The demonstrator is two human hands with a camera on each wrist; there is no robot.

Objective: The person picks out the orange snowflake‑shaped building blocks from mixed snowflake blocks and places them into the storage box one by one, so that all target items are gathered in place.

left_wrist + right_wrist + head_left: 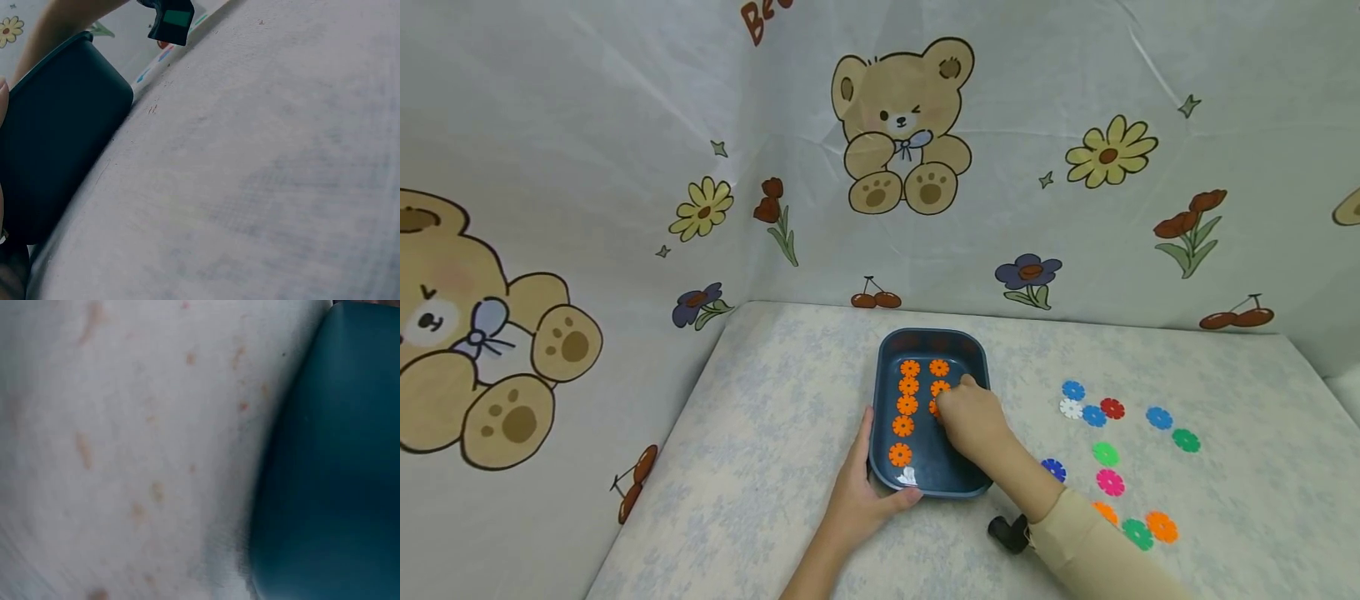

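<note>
In the head view a dark blue rectangular tray (932, 479) lies on the table. Orange interlocking discs (903, 425) form a column of several along its left side, with two more orange discs (939, 367) at the upper right. My left hand (859, 500) holds the tray's near left corner, fingers along the left wall and thumb at the front rim. Inside the tray, my right hand (973, 421) reaches down with bent fingers over another orange disc (934, 407), which it partly covers. Its fingertips are hidden. Both wrist views show the tray's outer wall (62, 137) (331, 469).
Loose discs in several colours lie right of the tray, among them a red disc (1112, 408), a pink disc (1110, 482) and a green disc (1186, 440). A black device (1008, 534) sits at the right wrist. A bear-printed cloth (1037, 50) hangs behind the table.
</note>
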